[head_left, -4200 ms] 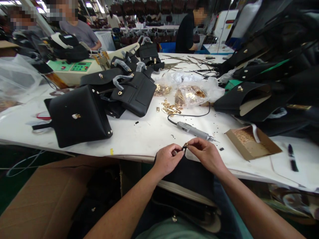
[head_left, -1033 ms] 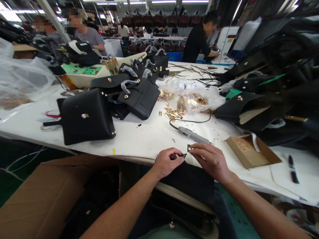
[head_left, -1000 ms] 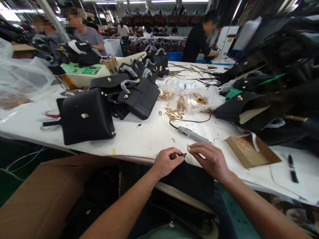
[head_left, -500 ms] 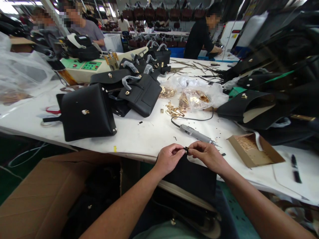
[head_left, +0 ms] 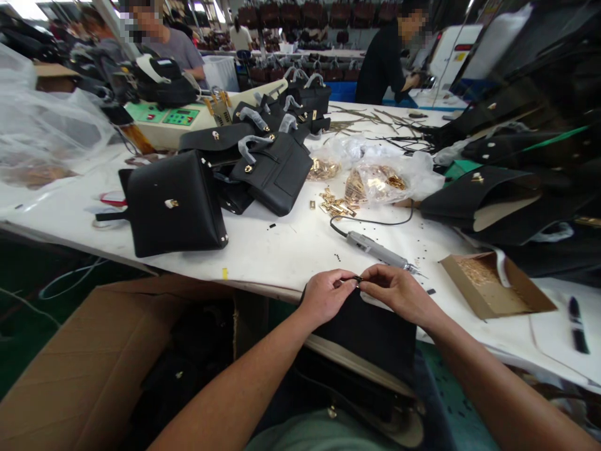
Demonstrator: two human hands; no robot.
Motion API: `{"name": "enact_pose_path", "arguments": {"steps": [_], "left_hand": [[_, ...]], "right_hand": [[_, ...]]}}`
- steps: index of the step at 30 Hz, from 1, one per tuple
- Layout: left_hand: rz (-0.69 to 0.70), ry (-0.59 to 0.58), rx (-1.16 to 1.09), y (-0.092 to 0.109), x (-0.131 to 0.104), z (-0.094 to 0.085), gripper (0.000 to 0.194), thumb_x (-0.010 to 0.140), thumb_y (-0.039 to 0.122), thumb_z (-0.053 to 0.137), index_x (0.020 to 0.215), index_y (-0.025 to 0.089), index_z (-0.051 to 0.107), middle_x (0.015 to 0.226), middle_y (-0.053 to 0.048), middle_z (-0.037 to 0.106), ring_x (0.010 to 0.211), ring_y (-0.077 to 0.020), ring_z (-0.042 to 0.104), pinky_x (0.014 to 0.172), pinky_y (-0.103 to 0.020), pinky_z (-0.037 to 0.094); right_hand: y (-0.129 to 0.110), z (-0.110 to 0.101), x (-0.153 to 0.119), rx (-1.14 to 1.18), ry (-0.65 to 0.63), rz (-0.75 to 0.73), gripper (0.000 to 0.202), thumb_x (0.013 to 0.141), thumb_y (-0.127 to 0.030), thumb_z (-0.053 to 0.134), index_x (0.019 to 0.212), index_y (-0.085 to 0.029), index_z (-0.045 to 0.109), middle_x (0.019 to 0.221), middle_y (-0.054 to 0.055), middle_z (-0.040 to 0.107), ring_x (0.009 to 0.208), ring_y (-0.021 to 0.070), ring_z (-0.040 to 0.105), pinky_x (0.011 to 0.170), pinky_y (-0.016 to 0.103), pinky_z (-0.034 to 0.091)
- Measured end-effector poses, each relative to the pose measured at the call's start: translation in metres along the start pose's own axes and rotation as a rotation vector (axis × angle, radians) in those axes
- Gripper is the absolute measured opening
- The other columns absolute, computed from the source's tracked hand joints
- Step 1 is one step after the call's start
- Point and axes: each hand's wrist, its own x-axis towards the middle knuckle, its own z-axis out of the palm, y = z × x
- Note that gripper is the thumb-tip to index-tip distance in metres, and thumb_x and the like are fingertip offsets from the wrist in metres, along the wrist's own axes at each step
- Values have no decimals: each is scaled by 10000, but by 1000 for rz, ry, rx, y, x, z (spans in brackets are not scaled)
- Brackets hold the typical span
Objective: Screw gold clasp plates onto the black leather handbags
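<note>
A black handbag lies across my lap, its flap raised against the table's front edge and its pale lining edge showing. My left hand pinches the narrow tip of the flap between thumb and fingers. From the other side my right hand closes on the same tip, thumb and fingertips together. Between the fingertips sits a small dark and shiny metal fitting, mostly covered by them. Just beyond my right hand lies a grey electric screwdriver with a black cord.
Gold metal plates lie loose near plastic bags of gold fittings. A cardboard tray of small screws stands right, beside a black marker. Finished-looking black bags fill the left side. A large carton stands below left.
The whole scene has shifted slightly right in view as my head turned. Both hands keep their pinch at the flap tip, with the fingers only slightly moved.
</note>
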Motion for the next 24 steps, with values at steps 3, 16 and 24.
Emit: {"name": "enact_pose_path", "arguments": {"steps": [3, 16, 24], "left_hand": [[5, 9, 9, -1, 0, 0, 302, 895, 418, 630, 1062, 219, 784, 922, -15, 785, 778, -171, 687, 697, -249, 517], [-5, 28, -85, -2, -4, -1, 236, 868, 359, 648, 989, 231, 804, 905, -22, 790, 830, -203, 715, 756, -294, 538], [-73, 90, -18, 1, -8, 2, 264, 823, 343, 656, 1009, 252, 820, 923, -11, 795, 838, -191, 699, 793, -288, 522]], "right_hand": [[-3, 3, -1, -91, 45, 2, 269, 877, -464, 660, 924, -209, 733, 813, 14, 743, 721, 190, 656, 658, 289, 485], [-1, 21, 2, -325, 154, -91, 181, 858, -366, 588, 818, -262, 730, 724, 2, 721, 678, 227, 675, 639, 313, 500], [26, 27, 6, -430, 257, -153, 226, 827, -440, 604, 859, -292, 771, 819, -1, 780, 700, 220, 733, 598, 255, 539]]}}
